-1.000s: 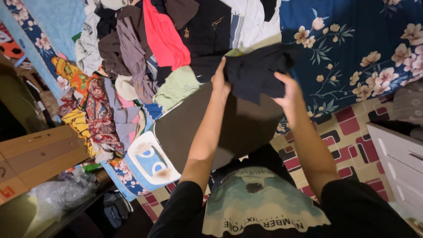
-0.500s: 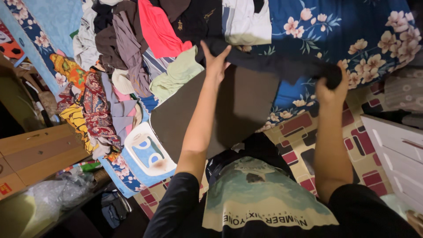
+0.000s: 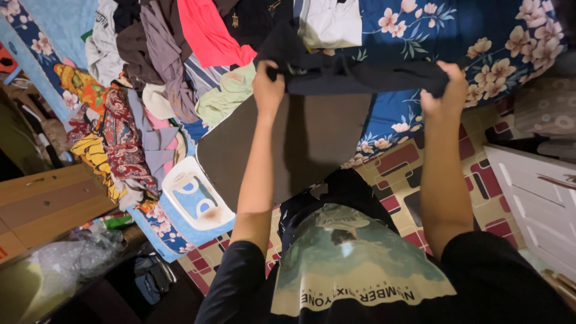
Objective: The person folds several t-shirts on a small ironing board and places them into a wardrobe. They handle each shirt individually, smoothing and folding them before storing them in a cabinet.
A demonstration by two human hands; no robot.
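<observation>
I hold a dark navy garment (image 3: 360, 75) stretched out between both hands above a grey-brown board (image 3: 312, 141). My left hand (image 3: 268, 89) grips its left end in a closed fist. My right hand (image 3: 445, 91) pinches the right end. The garment hangs slack in the middle, over the edge of a bed covered by a blue floral sheet (image 3: 474, 36). My arms reach forward from a dark shirt with a printed panel.
A heap of mixed clothes (image 3: 174, 66) lies left of the board, with a red top (image 3: 210, 33) and a white garment (image 3: 330, 21). A white and blue lid-like item (image 3: 195, 198) sits below. A white drawer unit (image 3: 540, 198) stands right, a wooden surface (image 3: 42, 204) left.
Both hands moved apart and up, spreading the dark garment from a bunched fold into a wide stretched strip. The right hand swung far to the right.
</observation>
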